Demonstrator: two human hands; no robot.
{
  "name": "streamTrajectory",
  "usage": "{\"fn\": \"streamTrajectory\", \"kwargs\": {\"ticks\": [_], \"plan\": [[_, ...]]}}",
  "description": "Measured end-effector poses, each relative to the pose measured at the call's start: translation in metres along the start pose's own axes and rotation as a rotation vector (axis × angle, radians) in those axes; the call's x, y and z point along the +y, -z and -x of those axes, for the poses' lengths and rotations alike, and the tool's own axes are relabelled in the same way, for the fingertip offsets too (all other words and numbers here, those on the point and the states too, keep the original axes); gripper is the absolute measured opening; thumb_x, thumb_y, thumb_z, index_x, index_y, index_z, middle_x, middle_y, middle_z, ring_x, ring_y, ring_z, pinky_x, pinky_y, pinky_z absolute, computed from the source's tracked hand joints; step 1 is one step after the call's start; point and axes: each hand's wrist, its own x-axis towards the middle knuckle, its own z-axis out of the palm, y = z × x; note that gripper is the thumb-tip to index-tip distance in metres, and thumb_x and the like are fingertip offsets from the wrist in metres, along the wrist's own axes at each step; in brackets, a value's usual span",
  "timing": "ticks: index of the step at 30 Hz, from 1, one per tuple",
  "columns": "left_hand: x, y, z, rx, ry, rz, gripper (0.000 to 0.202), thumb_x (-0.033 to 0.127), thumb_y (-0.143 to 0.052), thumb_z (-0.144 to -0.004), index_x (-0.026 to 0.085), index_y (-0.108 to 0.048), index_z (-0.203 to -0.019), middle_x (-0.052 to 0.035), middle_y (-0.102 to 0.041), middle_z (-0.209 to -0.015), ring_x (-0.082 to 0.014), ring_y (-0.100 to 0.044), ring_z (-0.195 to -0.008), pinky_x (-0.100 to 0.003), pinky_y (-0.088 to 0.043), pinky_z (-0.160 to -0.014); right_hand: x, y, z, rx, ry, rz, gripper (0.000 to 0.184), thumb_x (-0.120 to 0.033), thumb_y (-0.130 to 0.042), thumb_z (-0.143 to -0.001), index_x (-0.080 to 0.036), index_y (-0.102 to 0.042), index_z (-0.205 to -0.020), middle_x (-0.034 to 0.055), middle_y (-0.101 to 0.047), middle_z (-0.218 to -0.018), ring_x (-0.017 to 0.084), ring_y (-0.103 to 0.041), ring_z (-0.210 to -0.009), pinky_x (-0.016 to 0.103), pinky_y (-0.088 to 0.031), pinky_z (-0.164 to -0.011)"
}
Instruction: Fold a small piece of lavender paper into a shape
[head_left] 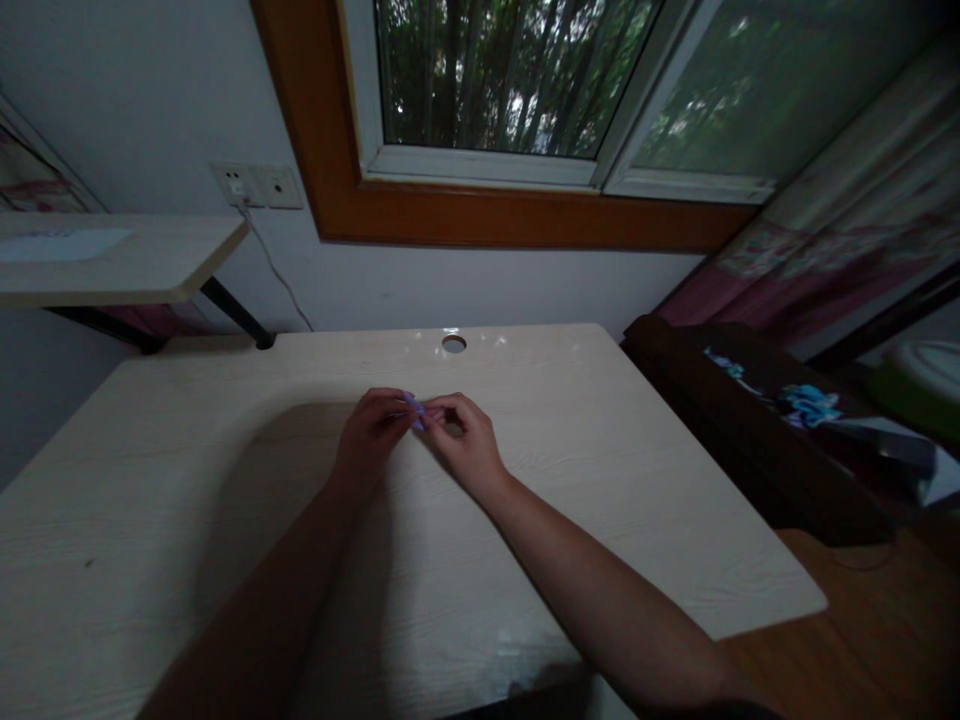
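Both my hands meet over the middle of a pale wooden desk (225, 560). My left hand (371, 432) and my right hand (465, 440) each pinch a small light-purple piece (416, 410), folded and paper-like, held between the fingertips just above the desktop. Fingers of both hands are curled closed around it, so most of the piece is hidden. Both forearms reach in from the bottom of the view.
A round cable hole (454, 343) sits at the desk's far edge. A wall socket (259, 186) with a cord hangs at the back left, beside a raised shelf (112, 262). A dark wooden bed frame (750, 430) stands at the right, under a window (525, 90).
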Motion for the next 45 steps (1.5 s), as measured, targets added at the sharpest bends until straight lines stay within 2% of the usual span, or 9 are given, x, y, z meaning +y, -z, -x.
{"fn": "streamTrajectory", "kwargs": {"ticks": [8,15,23,28,31,36,40,45], "plan": [[0.002,-0.002,0.003,-0.025,0.099,0.092,0.011,0.030,-0.070,-0.084,0.021,-0.070,-0.089,-0.0057,-0.066,-0.097,-0.0177,-0.064,-0.093,-0.032,-0.054,-0.085,0.000,-0.001,0.000,0.017,-0.019,-0.018,0.010,-0.026,-0.065,-0.087,-0.022,-0.068,-0.096,0.0038,-0.067,-0.088,0.016,-0.064,-0.077,0.029,-0.054,-0.073],[0.004,-0.002,0.003,-0.056,0.133,-0.008,0.012,0.032,-0.069,-0.084,0.021,-0.068,-0.090,-0.0035,-0.067,-0.091,-0.0166,-0.064,-0.086,-0.030,-0.054,-0.081,0.002,0.000,0.000,-0.041,0.008,0.052,0.007,-0.023,-0.065,-0.087,-0.022,-0.070,-0.090,0.0027,-0.066,-0.082,0.015,-0.062,-0.076,0.028,-0.051,-0.070],[0.003,-0.005,0.005,0.033,0.192,0.037,0.028,0.035,-0.071,-0.081,0.022,-0.063,-0.105,-0.0032,-0.068,-0.095,-0.0162,-0.066,-0.085,-0.029,-0.055,-0.077,0.004,-0.001,0.000,-0.080,0.002,0.089,0.007,-0.024,-0.063,-0.088,-0.022,-0.070,-0.086,0.0018,-0.065,-0.079,0.015,-0.061,-0.073,0.028,-0.049,-0.070],[0.012,-0.001,0.003,-0.016,0.222,-0.016,0.015,0.034,-0.066,-0.085,0.020,-0.066,-0.089,-0.0012,-0.067,-0.084,-0.0151,-0.063,-0.078,-0.027,-0.052,-0.072,0.008,-0.001,0.000,-0.045,-0.070,0.040,0.008,-0.024,-0.062,-0.087,-0.022,-0.069,-0.084,0.0016,-0.066,-0.080,0.016,-0.061,-0.074,0.027,-0.048,-0.069],[0.014,-0.001,0.002,-0.029,0.247,0.000,0.015,0.034,-0.064,-0.086,0.020,-0.066,-0.088,-0.0006,-0.067,-0.082,-0.0144,-0.063,-0.075,-0.026,-0.052,-0.070,0.012,-0.002,0.001,-0.030,-0.148,-0.048,0.012,-0.029,-0.061,-0.087,-0.021,-0.069,-0.084,0.0018,-0.067,-0.081,0.015,-0.061,-0.073,0.027,-0.049,-0.069],[0.005,-0.002,0.003,-0.060,0.234,-0.054,0.017,0.035,-0.069,-0.082,0.020,-0.067,-0.091,-0.0013,-0.068,-0.082,-0.0151,-0.065,-0.072,-0.027,-0.053,-0.068,0.016,-0.003,0.000,-0.020,-0.256,-0.170,0.015,-0.033,-0.062,-0.086,-0.019,-0.068,-0.085,0.0004,-0.067,-0.075,0.014,-0.060,-0.066,0.025,-0.049,-0.063],[0.001,-0.003,0.002,-0.095,0.185,-0.138,0.016,0.034,-0.071,-0.081,0.021,-0.069,-0.091,-0.0029,-0.070,-0.087,-0.0159,-0.067,-0.076,-0.027,-0.054,-0.069,0.013,-0.002,0.001,-0.029,-0.210,-0.119,0.013,-0.030,-0.062,-0.086,-0.019,-0.068,-0.085,0.0011,-0.067,-0.076,0.014,-0.060,-0.067,0.025,-0.048,-0.064],[0.003,-0.005,0.003,-0.041,0.222,-0.120,0.018,0.033,-0.072,-0.080,0.020,-0.067,-0.092,-0.0019,-0.070,-0.083,-0.0156,-0.068,-0.073,-0.027,-0.055,-0.068,0.010,-0.002,0.001,-0.016,-0.134,-0.004,0.011,-0.028,-0.063,-0.086,-0.020,-0.069,-0.092,0.0029,-0.068,-0.083,0.015,-0.061,-0.072,0.027,-0.050,-0.068]]}}
